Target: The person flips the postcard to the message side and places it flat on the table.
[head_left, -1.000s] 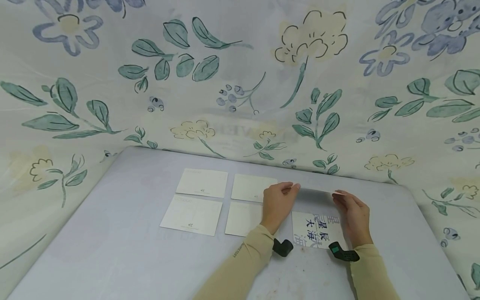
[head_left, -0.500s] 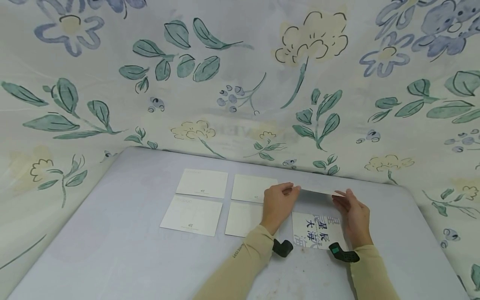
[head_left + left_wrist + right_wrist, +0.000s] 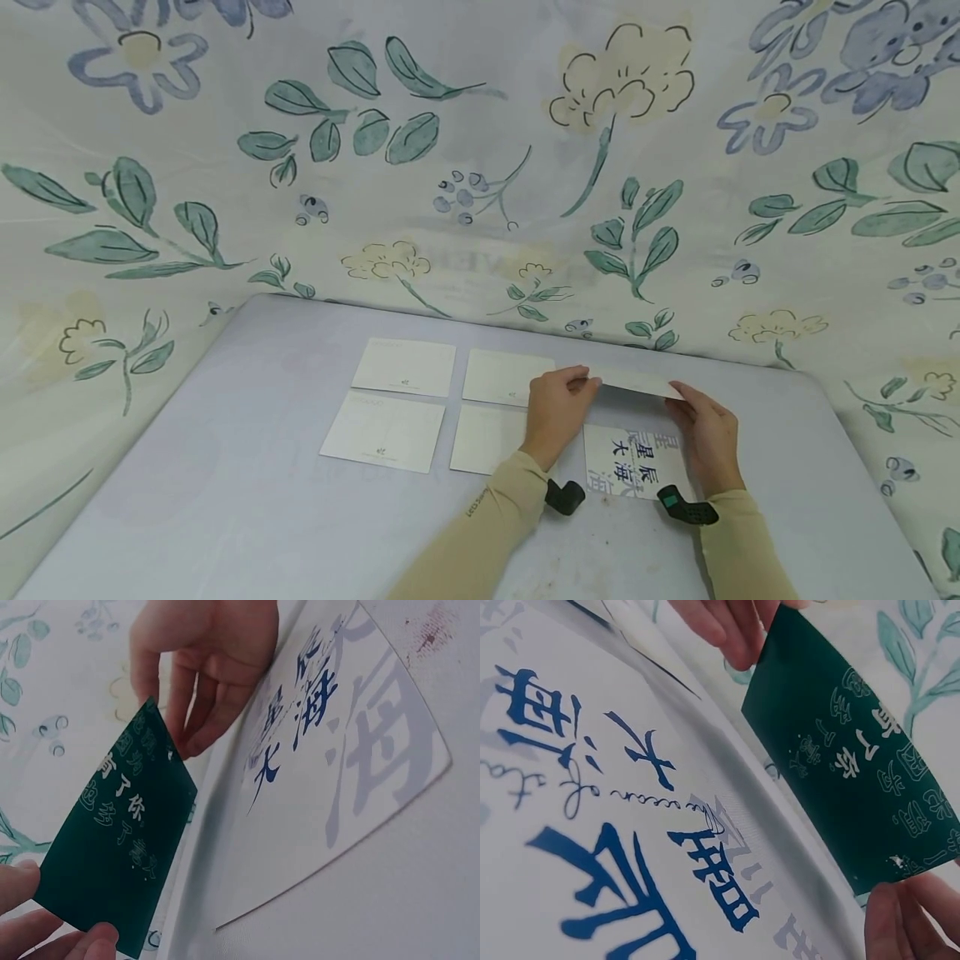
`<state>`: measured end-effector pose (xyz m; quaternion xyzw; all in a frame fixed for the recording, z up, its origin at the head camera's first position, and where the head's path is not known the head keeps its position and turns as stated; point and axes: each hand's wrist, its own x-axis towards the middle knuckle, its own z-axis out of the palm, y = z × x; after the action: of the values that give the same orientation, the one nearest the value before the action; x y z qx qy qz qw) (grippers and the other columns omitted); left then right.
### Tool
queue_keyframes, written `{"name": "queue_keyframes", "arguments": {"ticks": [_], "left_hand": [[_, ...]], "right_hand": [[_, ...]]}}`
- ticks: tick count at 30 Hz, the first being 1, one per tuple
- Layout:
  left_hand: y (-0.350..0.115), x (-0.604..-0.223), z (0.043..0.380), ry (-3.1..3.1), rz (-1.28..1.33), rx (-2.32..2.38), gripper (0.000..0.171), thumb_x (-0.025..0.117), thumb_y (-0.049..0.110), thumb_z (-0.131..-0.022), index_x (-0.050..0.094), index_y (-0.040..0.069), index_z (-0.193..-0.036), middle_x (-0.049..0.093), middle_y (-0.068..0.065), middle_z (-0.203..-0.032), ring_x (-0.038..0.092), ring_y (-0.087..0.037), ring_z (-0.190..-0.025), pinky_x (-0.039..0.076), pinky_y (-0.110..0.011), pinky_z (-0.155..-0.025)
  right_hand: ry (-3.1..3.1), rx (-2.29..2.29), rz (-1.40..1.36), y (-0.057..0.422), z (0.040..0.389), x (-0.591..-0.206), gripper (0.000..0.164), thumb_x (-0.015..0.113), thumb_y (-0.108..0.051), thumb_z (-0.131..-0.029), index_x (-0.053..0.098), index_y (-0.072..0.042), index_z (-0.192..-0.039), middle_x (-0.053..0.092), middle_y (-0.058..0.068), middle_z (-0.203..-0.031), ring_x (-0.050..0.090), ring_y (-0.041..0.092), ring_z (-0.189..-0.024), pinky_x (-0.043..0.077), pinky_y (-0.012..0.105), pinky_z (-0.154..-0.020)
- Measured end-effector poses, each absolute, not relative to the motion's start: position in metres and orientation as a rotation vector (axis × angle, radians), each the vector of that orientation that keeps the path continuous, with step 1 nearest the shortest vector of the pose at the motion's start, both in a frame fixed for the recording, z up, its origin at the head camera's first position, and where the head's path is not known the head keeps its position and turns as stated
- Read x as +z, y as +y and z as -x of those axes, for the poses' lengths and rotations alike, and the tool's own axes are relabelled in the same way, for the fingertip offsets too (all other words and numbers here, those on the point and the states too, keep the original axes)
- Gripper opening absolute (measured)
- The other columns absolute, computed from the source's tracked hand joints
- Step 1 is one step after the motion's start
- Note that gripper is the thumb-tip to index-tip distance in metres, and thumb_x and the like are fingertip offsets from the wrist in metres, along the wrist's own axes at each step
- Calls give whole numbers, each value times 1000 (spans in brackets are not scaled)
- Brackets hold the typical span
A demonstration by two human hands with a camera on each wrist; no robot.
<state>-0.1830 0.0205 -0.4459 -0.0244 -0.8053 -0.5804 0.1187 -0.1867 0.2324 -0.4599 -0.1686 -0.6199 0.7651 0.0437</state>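
Between both hands a postcard (image 3: 632, 382) is held up above the table. Its upper face is pale; its underside, seen in the left wrist view, is dark green with white and outlined Chinese lettering (image 3: 120, 785). My left hand (image 3: 557, 410) pinches the left end, and my right hand (image 3: 708, 433) pinches the right end with the thumb on top. Below them, flat on the table, lies a white postcard (image 3: 633, 462) with blue calligraphy. In the right wrist view the green card (image 3: 840, 750) hangs beside this calligraphy card (image 3: 600, 787).
Left of the hands, several pale cards lie face down in two rows, including a far left card (image 3: 405, 367), a near left card (image 3: 384, 433) and a far right card (image 3: 502, 375). The left forearm partly covers the near right card (image 3: 486, 437). A floral cloth (image 3: 480, 167) hangs behind the table (image 3: 247, 467).
The held postcard has tilted toward the person, its near edge dropping slightly, so more of its pale upper face shows. Both hands stay nearly in place; the cards on the table have not moved.
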Motion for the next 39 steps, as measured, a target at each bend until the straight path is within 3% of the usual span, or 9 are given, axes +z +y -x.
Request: {"name": "queue_keyframes", "arguments": {"ticks": [11, 19, 32, 39], "left_hand": [[21, -447, 183, -2420, 65, -1609, 26, 70, 24, -83, 72, 6, -101, 70, -3, -96, 65, -6, -80, 50, -17, -69], [22, -445, 180, -2477, 44, -1584, 23, 73, 21, -79, 73, 7, -98, 70, 0, -84, 63, -3, -73, 49, -18, -66], [22, -445, 178, -2511, 30, -1560, 22, 75, 16, -76, 73, 6, -96, 71, -3, -82, 63, -5, -72, 49, -19, -67], [20, -443, 177, -2533, 19, -1536, 21, 75, 12, -75, 73, 6, -95, 64, 4, -70, 55, -3, -63, 45, -19, -60]], "right_hand": [[-1883, 2344, 548, 232, 188, -460, 48, 61, -29, -90, 54, 3, -125, 58, 2, -112, 57, 12, -105, 46, 21, -87], [-2021, 2211, 597, 232, 190, -465, 51, 59, -32, -91, 51, 0, -130, 52, 7, -128, 52, 12, -114, 42, 20, -93], [-2295, 1875, 682, 228, 192, -467, 43, 60, -31, -90, 57, -9, -127, 54, 4, -130, 52, 12, -114, 39, 27, -99], [-2390, 1741, 690, 226, 191, -468, 41, 60, -33, -89, 59, -12, -125, 54, 4, -129, 51, 14, -114, 39, 32, -99]]}}
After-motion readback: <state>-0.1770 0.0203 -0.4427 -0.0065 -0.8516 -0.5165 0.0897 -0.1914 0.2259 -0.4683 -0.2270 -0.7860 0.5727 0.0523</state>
